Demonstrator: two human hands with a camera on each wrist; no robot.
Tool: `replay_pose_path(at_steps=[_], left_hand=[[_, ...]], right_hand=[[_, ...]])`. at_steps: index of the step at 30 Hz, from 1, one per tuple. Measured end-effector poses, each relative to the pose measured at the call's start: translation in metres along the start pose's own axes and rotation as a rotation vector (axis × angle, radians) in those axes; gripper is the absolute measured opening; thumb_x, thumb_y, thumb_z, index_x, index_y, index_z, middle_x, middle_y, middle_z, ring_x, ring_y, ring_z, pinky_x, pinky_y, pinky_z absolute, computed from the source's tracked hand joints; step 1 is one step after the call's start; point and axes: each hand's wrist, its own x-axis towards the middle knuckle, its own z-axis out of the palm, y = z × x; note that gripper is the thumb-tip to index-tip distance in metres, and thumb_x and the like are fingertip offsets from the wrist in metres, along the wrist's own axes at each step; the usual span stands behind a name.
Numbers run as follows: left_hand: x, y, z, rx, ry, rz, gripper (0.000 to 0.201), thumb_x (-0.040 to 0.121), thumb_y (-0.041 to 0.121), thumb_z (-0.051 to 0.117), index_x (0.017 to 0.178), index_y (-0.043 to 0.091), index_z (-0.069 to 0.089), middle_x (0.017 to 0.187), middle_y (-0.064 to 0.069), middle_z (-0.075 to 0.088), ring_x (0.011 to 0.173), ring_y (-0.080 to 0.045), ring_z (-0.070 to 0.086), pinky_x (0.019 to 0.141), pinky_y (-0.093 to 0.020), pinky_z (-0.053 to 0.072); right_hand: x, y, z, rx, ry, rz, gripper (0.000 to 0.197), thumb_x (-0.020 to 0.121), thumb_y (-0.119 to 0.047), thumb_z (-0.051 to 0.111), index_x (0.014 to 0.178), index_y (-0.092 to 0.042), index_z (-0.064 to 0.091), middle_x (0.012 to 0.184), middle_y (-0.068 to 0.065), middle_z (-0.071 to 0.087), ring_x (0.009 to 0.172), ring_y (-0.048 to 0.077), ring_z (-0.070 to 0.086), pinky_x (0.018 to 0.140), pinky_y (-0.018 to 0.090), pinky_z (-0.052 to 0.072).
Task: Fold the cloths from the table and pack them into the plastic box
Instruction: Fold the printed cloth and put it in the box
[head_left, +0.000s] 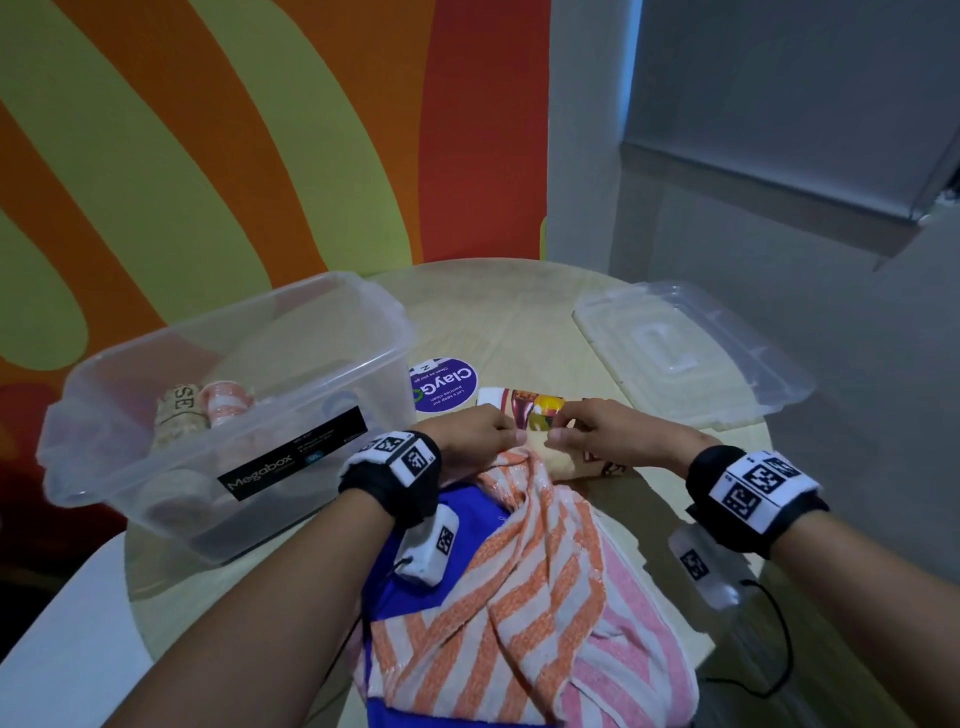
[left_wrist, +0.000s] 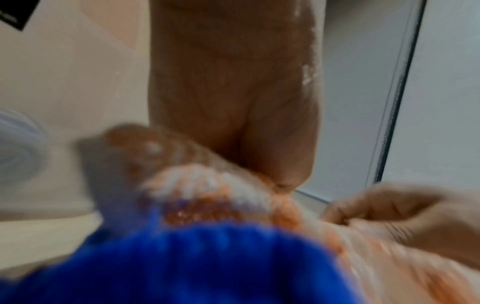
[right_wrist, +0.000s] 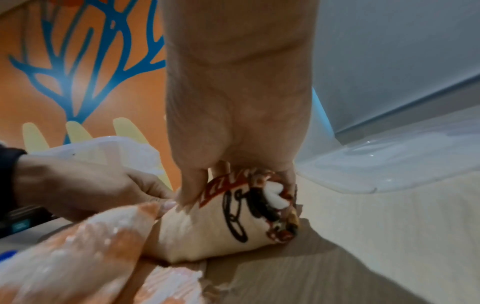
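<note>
A cream printed cloth (head_left: 535, 415) (right_wrist: 221, 226), partly rolled, lies on the round table (head_left: 519, 322) just past a heap of cloths. My left hand (head_left: 478, 434) (right_wrist: 85, 187) and right hand (head_left: 597, 428) (right_wrist: 233, 144) meet over it, fingers curled and pinching its fabric. Nearer me sits the heap: an orange-and-white striped towel (head_left: 530, 561) (left_wrist: 221, 185) (right_wrist: 85, 253), a blue cloth (head_left: 467, 519) (left_wrist: 194, 263) and a pink striped towel (head_left: 634, 639). The clear plastic box (head_left: 249, 415) stands at the left with rolled cloths (head_left: 202, 410) inside.
The box's clear lid (head_left: 691, 353) lies flat at the table's back right. A round purple sticker (head_left: 444, 387) is on the tabletop behind my hands. A painted orange and green wall rises close behind the table; a white seat edge (head_left: 62, 639) is at lower left.
</note>
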Motion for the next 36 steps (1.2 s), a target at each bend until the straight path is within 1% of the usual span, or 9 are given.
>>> replay_pose_path(at_steps=[3, 7, 11, 20, 22, 26, 31, 33, 36], left_hand=[[0.005, -0.001, -0.007, -0.057, -0.007, -0.041, 0.033, 0.109, 0.038, 0.047, 0.109, 0.016, 0.071, 0.103, 0.0, 0.072, 0.095, -0.018, 0.065, 0.088, -0.033, 0.05], [0.015, -0.001, -0.002, -0.016, 0.156, 0.089, 0.014, 0.098, 0.036, 0.065, 0.105, 0.024, 0.068, 0.109, 0.002, 0.068, 0.1, -0.016, 0.064, 0.091, -0.038, 0.055], [0.015, 0.005, 0.002, 0.041, 0.194, 0.246, 0.034, 0.085, 0.035, 0.081, 0.114, 0.024, 0.067, 0.114, 0.003, 0.063, 0.1, -0.014, 0.062, 0.085, -0.029, 0.053], [0.033, 0.013, -0.004, 0.209, 0.059, 0.196, 0.023, 0.105, 0.03, 0.055, 0.122, 0.018, 0.065, 0.11, -0.005, 0.067, 0.098, -0.022, 0.064, 0.087, -0.04, 0.054], [0.038, 0.015, -0.007, 0.182, 0.014, 0.164, 0.022, 0.107, 0.028, 0.051, 0.121, 0.015, 0.063, 0.112, -0.006, 0.066, 0.1, -0.023, 0.062, 0.089, -0.039, 0.051], [0.041, 0.019, -0.012, 0.2, 0.061, 0.135, 0.03, 0.108, 0.034, 0.048, 0.129, 0.015, 0.057, 0.12, -0.009, 0.064, 0.1, -0.022, 0.057, 0.084, -0.035, 0.044], [0.042, 0.012, -0.015, 0.15, 0.096, 0.151, 0.034, 0.098, 0.042, 0.065, 0.116, 0.013, 0.061, 0.102, -0.004, 0.066, 0.092, -0.023, 0.065, 0.079, -0.036, 0.052], [0.046, 0.011, -0.012, 0.077, 0.1, 0.098, 0.028, 0.103, 0.036, 0.06, 0.11, 0.01, 0.064, 0.092, -0.006, 0.066, 0.086, -0.026, 0.065, 0.071, -0.033, 0.05], [0.054, 0.012, -0.01, 0.079, 0.112, 0.009, 0.03, 0.105, 0.039, 0.054, 0.111, 0.01, 0.059, 0.097, -0.007, 0.067, 0.088, -0.025, 0.064, 0.07, -0.034, 0.05]], right_hand=[[-0.003, 0.011, -0.005, 0.015, -0.03, 0.014, 0.032, 0.096, -0.045, 0.067, 0.114, -0.019, 0.066, 0.098, -0.007, 0.06, 0.085, 0.009, 0.058, 0.071, 0.025, 0.041], [0.004, 0.028, -0.001, 0.029, 0.048, 0.018, 0.021, 0.1, -0.033, 0.062, 0.113, -0.016, 0.062, 0.103, 0.0, 0.06, 0.095, 0.022, 0.059, 0.076, 0.031, 0.042], [0.004, 0.029, 0.005, 0.011, 0.095, 0.048, 0.022, 0.106, -0.028, 0.051, 0.119, -0.011, 0.055, 0.109, 0.007, 0.059, 0.097, 0.025, 0.057, 0.086, 0.04, 0.046], [0.006, 0.018, 0.008, -0.414, 0.169, -0.087, 0.05, 0.093, -0.063, 0.057, 0.123, -0.023, 0.055, 0.112, -0.002, 0.053, 0.107, 0.019, 0.045, 0.09, 0.041, 0.037], [0.008, 0.02, 0.011, -0.481, 0.159, -0.075, 0.043, 0.093, -0.053, 0.063, 0.123, -0.022, 0.054, 0.115, -0.001, 0.059, 0.108, 0.021, 0.049, 0.092, 0.042, 0.036], [0.015, 0.023, 0.002, -0.306, 0.167, -0.063, 0.024, 0.099, -0.036, 0.06, 0.114, -0.021, 0.047, 0.101, 0.0, 0.063, 0.097, 0.025, 0.057, 0.086, 0.041, 0.037], [0.029, 0.03, -0.016, -0.012, 0.07, 0.081, 0.021, 0.106, -0.034, 0.05, 0.094, -0.017, 0.051, 0.085, 0.001, 0.057, 0.076, 0.02, 0.054, 0.068, 0.035, 0.041], [0.038, 0.027, -0.015, -0.035, 0.062, 0.138, 0.029, 0.107, -0.038, 0.044, 0.092, -0.015, 0.054, 0.091, 0.005, 0.058, 0.087, 0.026, 0.057, 0.074, 0.039, 0.043], [0.046, 0.02, -0.009, -0.382, 0.176, 0.143, 0.032, 0.108, -0.036, 0.04, 0.118, -0.01, 0.056, 0.12, 0.01, 0.053, 0.117, 0.032, 0.046, 0.094, 0.047, 0.038]])
